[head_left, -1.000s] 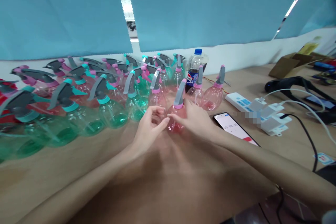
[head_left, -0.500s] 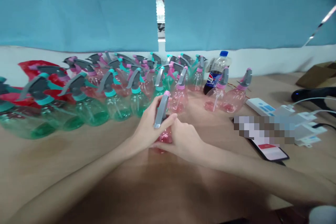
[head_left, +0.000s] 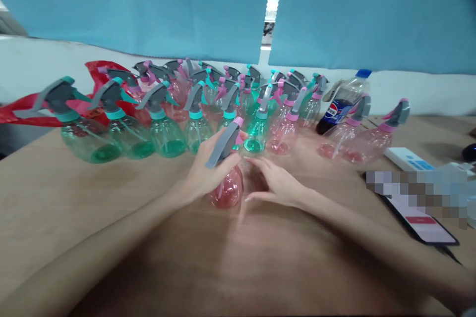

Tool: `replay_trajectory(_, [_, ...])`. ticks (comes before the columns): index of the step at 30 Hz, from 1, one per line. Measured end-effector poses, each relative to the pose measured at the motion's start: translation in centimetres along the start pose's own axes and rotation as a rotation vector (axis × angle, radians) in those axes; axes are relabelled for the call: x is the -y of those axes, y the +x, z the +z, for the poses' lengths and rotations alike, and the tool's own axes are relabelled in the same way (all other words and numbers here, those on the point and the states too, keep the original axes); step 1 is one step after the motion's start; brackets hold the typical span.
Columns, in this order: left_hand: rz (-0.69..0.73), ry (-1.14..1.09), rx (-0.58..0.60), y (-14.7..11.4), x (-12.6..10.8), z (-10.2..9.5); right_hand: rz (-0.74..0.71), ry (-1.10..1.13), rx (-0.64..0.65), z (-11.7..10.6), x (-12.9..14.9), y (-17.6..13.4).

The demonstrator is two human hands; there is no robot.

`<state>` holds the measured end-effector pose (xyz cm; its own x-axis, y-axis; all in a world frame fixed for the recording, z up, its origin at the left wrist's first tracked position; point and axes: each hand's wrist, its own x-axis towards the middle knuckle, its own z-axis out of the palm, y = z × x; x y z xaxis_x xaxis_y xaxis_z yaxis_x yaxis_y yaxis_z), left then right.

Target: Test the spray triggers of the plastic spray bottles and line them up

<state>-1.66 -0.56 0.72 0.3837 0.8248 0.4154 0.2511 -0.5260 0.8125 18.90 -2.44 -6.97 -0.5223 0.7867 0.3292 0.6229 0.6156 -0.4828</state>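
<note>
Left hand curled, seemingly firm — right hand open, cupped.

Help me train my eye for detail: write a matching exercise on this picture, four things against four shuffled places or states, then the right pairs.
1. left hand
2. right hand
3. clear plastic cola bottle with a blue cap
4. black-edged rectangular smartphone

A. behind two pink-tinted plastic spray bottles
B. lying on the brown table, red band on its screen
C. open, holding nothing
D. around the upper part of a round pink-tinted spray bottle

Pairs: 1-D, 2-C, 3-A, 4-B.
</note>
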Motion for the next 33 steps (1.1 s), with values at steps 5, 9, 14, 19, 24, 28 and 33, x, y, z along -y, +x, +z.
replay_trajectory(5, [-0.020, 0.027, 0.011, 0.0, -0.3, -0.1, 0.072, -0.078, 0.042, -0.2, -2.6, -2.3])
replay_trajectory(9, [-0.033, 0.043, 0.042, 0.0, -0.8, -0.1, 0.079, -0.104, 0.090, 0.1, -2.9, -3.0])
replay_trajectory(14, [-0.027, 0.041, 0.071, 0.0, -1.0, -0.3, 0.095, -0.105, 0.094, 0.3, -2.9, -2.9])
replay_trajectory(19, [-0.012, 0.073, 0.114, 0.1, -1.3, -0.7, 0.082, -0.110, 0.100, 0.2, -2.9, -2.9])
replay_trajectory(24, [-0.003, 0.071, 0.126, 0.1, -1.2, -0.8, 0.084, -0.088, 0.078, 0.2, -2.9, -2.9])
replay_trajectory(28, [0.009, 0.063, 0.114, 0.1, -1.1, -0.8, 0.084, -0.090, 0.070, 0.2, -2.9, -2.8])
replay_trajectory(33, [-0.018, 0.057, 0.122, 0.2, -1.0, -0.9, 0.075, -0.076, 0.048, 0.2, -2.9, -2.8])
